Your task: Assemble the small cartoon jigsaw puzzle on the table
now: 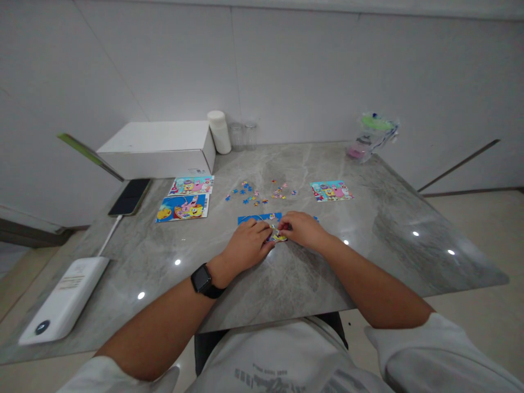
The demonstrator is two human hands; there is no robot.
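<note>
A partly assembled blue jigsaw puzzle (pixel 257 216) lies near the front middle of the table, largely covered by both hands. My left hand (pixel 249 243), with a black watch on its wrist, rests over the puzzle's left side, fingers stretched out and thumb apart. At the puzzle's right side, my right hand (pixel 303 228) has its fingertips pinched together on a small puzzle piece, mostly hidden by the fingers. Just beyond the hands, loose blue puzzle pieces (pixel 244 188) and pink and yellow puzzle pieces (pixel 280 191) are scattered.
Cartoon picture cards lie left (pixel 182 208) and right (pixel 332 191). A phone (pixel 130 197) and a white power bank (pixel 65 300) joined by a cable are at left. Behind stand a white box (pixel 155 161), white bottle (pixel 220 132) and glasses (pixel 243 136); a plastic bag (pixel 373 136) sits back right.
</note>
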